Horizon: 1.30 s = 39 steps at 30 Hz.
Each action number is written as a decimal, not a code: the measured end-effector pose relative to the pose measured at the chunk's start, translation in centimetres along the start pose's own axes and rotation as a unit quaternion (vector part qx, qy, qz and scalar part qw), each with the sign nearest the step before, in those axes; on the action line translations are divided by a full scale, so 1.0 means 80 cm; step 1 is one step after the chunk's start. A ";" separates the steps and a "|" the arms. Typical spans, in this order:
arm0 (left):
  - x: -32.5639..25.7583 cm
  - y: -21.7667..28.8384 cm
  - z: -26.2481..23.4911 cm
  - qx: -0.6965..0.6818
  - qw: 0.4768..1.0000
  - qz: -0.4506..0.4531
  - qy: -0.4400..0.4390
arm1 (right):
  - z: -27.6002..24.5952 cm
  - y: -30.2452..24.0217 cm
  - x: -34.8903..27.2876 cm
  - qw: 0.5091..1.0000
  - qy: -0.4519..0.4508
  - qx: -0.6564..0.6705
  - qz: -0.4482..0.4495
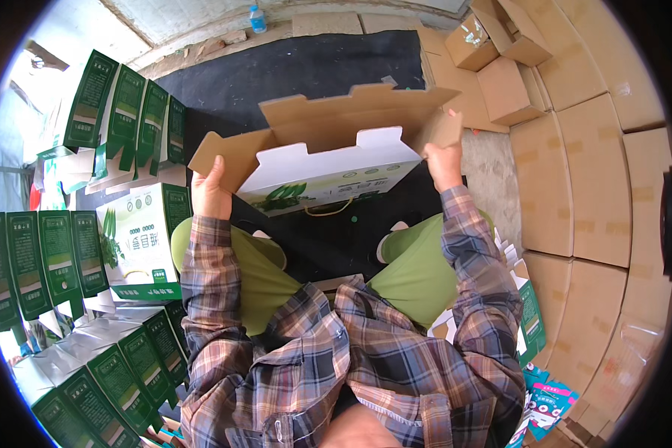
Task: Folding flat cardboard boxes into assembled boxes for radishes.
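Between my knees I hold a white and green printed cardboard box (328,179) with its top flaps standing up and its brown inside showing. A short cord handle (328,211) hangs on its near side. My left hand (212,192) grips the left end flap, the thumb lying along it. At the other end, my right hand (445,160) is closed round the right flap, fingers partly hidden behind the cardboard. What lies at the bottom of the box cannot be seen.
Rows of green and white boxes (134,246) stand at my left. Stacked brown cartons (597,179) line the right side, with open brown boxes (504,89) at the far right. Black sheeting (299,67) covers the floor ahead. A blue bottle (257,19) stands at the back.
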State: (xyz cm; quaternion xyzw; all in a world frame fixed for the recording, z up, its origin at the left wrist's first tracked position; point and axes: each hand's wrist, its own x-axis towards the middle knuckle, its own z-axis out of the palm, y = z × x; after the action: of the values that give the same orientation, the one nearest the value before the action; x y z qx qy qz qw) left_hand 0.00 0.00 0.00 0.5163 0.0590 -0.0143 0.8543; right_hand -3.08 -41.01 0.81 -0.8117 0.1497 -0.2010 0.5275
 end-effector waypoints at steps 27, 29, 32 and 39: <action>0.028 0.026 0.086 0.743 0.605 0.286 0.007 | -0.052 -0.008 -0.036 0.914 -0.198 0.288 0.204; 0.030 0.028 0.091 0.703 0.642 0.304 -0.038 | -0.053 -0.011 -0.037 0.913 -0.207 0.280 0.211; 0.034 0.026 0.085 0.680 0.660 0.317 -0.038 | -0.052 -0.007 -0.034 0.914 -0.211 0.273 0.215; 0.017 0.015 0.049 0.592 0.750 0.138 -0.261 | -0.039 0.000 -0.031 0.929 -0.154 0.270 0.199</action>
State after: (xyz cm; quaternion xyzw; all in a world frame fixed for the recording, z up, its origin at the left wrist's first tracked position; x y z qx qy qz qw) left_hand 1.77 -2.82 2.68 0.8974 -0.2583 -0.0623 0.3521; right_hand -6.77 -42.37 1.48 -0.6128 0.1651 0.0025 0.7728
